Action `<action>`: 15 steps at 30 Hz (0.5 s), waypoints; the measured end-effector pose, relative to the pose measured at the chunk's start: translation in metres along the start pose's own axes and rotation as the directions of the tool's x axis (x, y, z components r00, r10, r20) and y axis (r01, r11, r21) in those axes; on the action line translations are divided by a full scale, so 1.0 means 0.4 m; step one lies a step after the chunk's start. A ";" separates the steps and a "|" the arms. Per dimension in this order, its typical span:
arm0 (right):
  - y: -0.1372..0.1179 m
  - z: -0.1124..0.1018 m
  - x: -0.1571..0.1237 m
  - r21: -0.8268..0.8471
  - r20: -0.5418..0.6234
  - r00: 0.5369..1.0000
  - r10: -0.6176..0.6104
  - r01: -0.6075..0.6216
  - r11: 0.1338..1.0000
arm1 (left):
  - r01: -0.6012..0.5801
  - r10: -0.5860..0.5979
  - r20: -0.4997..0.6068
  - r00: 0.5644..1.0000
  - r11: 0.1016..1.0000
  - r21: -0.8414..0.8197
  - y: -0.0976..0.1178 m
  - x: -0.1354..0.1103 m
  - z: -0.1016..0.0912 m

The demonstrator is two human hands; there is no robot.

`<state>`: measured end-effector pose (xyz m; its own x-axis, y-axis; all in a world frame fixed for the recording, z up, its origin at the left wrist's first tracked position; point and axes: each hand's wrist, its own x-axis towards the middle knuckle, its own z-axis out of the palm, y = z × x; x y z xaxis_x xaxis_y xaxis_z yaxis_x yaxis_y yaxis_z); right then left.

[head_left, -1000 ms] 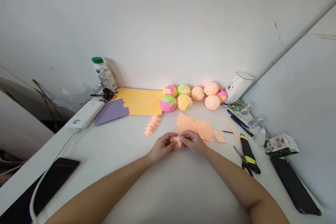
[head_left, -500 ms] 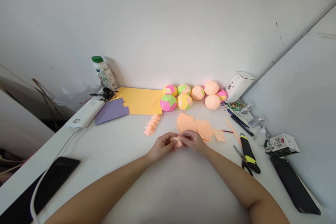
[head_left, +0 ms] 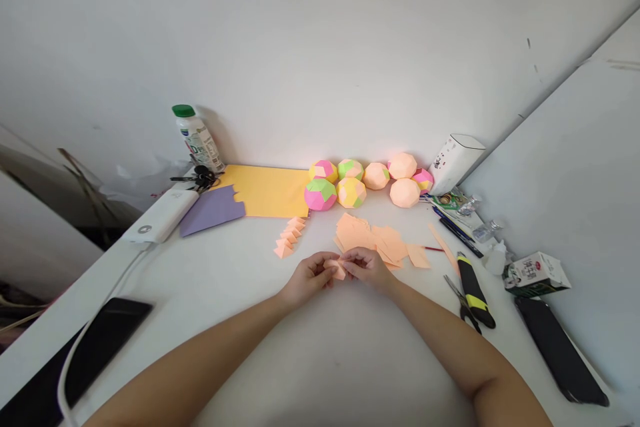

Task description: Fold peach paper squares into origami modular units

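A small folded piece of peach paper (head_left: 339, 271) is pinched between both hands near the middle of the table. My left hand (head_left: 314, 275) grips its left side, and the fingers of my right hand (head_left: 367, 268) close on its right edge. Just beyond the hands lies a loose pile of flat peach paper pieces (head_left: 356, 232). To the left, a row of folded peach paper units (head_left: 290, 237) stands slightly overlapped. Behind these, several faceted paper balls (head_left: 321, 194) in pink, green, yellow and peach sit along the wall. Parts of the held paper are hidden by my fingers.
Scissors (head_left: 463, 303) and a box cutter (head_left: 475, 290) lie to the right, by pens (head_left: 457, 230) and a small carton (head_left: 536, 274). At left are yellow paper (head_left: 273, 191), purple paper (head_left: 213, 211), keys (head_left: 203, 177), a bottle (head_left: 199, 140) and a white power bank (head_left: 163, 215).
Both hands stay in nearly the same place, still pinching the folded paper. Only a slight shift of the whole view shows.
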<state>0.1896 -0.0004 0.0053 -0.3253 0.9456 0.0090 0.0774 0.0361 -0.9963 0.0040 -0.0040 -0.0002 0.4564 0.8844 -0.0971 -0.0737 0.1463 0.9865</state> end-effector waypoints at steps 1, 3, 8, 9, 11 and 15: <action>0.001 0.000 0.000 -0.003 -0.002 1.000 -0.003 0.003 1.000 | 0.002 -0.002 -0.004 1.000 1.000 0.001 0.000 0.000 0.000; 0.002 0.000 -0.001 -0.006 -0.003 1.000 -0.004 0.004 1.000 | 0.004 -0.004 -0.014 1.000 1.000 0.006 0.000 0.000 0.001; 0.005 0.001 -0.001 -0.005 -0.003 1.000 -0.006 0.006 1.000 | -0.004 0.004 -0.017 1.000 1.000 0.017 -0.002 0.000 0.001; 0.005 0.001 -0.001 -0.004 -0.004 1.000 -0.009 0.009 1.000 | -0.005 0.005 -0.016 1.000 1.000 0.017 -0.003 0.000 0.001; 0.004 0.002 -0.001 -0.004 -0.005 1.000 -0.014 0.014 1.000 | -0.005 0.005 -0.014 1.000 1.000 0.016 -0.003 0.000 0.001; 0.005 0.003 -0.002 -0.017 -0.009 1.000 -0.020 0.020 1.000 | -0.006 0.006 -0.010 1.000 1.000 0.011 -0.004 0.000 0.000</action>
<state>0.1889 -0.0012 0.0031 -0.3181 0.9476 0.0299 0.0866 0.0605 -0.9944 0.0043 -0.0041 -0.0020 0.4467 0.8899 -0.0922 -0.0671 0.1361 0.9884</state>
